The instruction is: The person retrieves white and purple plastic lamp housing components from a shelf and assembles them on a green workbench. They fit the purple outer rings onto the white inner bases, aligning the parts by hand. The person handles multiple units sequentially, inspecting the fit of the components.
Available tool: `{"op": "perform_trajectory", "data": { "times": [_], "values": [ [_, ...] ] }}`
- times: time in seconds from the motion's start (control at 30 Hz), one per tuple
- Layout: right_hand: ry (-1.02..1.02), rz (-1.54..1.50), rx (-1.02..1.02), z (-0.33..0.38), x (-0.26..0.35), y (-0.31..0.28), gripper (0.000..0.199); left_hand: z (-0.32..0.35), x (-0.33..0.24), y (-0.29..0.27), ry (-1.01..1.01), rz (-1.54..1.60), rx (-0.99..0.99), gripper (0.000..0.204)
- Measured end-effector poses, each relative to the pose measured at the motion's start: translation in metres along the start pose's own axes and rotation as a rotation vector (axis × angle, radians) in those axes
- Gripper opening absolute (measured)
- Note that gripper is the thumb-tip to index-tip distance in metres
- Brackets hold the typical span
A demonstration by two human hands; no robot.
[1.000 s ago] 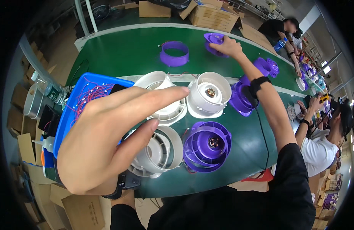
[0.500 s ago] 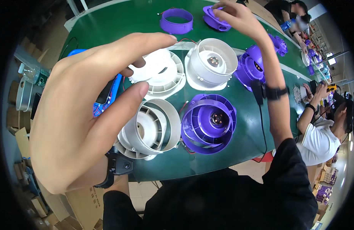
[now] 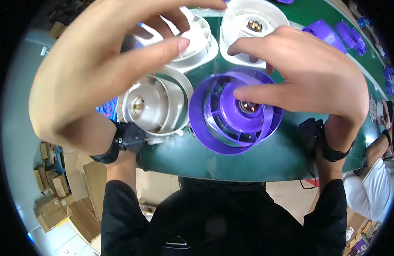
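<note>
My left hand [image 3: 92,64] hangs over the left side of the table, thumb and index finger wide apart and nothing visible between them. Beyond its thumb is a white round fan housing [image 3: 205,47], partly hidden by the fingers. Below the hand stands a pearly white fan housing [image 3: 160,106] with a round wall set off-centre. Over the purple fan housing [image 3: 197,123] reaches my right hand [image 3: 312,72], fingers spread and empty. Its thumb appears in front of the copper-coloured motor centre; I cannot tell whether it touches. A second white housing [image 3: 276,13] with a motor lies behind the right fingers.
The green table [image 3: 205,166] curves along the near side. Purple parts [image 3: 327,34] lie at the far right. Cardboard boxes [image 3: 84,179] are stacked on the left floor. A person in a white sleeve [image 3: 367,183] sits at the right. Each of my wrists wears a black strapped device.
My right hand has come back from the purple part at the far side to above the near purple housing. The view has shifted down and nearer; my left hand stays spread.
</note>
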State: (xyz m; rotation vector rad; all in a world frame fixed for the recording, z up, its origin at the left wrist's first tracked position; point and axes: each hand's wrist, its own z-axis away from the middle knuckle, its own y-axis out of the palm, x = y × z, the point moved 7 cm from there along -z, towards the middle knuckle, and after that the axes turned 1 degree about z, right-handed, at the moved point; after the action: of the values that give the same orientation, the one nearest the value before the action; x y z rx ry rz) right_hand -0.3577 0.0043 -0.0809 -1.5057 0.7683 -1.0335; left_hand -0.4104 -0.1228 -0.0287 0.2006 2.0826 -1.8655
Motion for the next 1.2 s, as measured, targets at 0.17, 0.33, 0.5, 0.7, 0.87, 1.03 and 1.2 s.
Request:
{"op": "perform_trajectory", "data": {
  "times": [0.17, 0.33, 0.5, 0.7, 0.87, 1.03, 1.2],
  "values": [
    [-0.121, 0.113, -0.136, 0.01, 0.01, 0.012, 0.037, -0.007, -0.007, 0.014, 0.064, 0.006, -0.061, 0.048],
    [-0.151, 0.029, -0.276, 0.025, 0.013, 0.008, 0.016, -0.001, -0.017, 0.024, 0.08, 0.013, -0.099, 0.048],
    [0.088, -0.059, 0.128, 0.018, 0.017, -0.027, 0.017, -0.004, -0.02, 0.024, 0.098, 0.033, -0.141, 0.047],
    [-0.236, -0.095, -0.127, 0.033, 0.005, -0.044, 0.026, -0.007, -0.018, 0.038, 0.098, 0.075, -0.123, 0.047],
    [-0.097, -0.074, -0.264, 0.04, -0.025, -0.069, 0.031, -0.01, -0.007, 0.026, 0.104, 0.075, -0.097, 0.046],
    [0.181, -0.19, -0.311, 0.043, -0.045, -0.063, 0.032, -0.009, 0.002, 0.026, 0.107, 0.069, -0.049, 0.046],
    [0.178, -0.259, -0.093, 0.038, -0.047, -0.061, 0.031, -0.008, 0.0, 0.019, 0.102, 0.038, 0.0, 0.046]
  ]
}}
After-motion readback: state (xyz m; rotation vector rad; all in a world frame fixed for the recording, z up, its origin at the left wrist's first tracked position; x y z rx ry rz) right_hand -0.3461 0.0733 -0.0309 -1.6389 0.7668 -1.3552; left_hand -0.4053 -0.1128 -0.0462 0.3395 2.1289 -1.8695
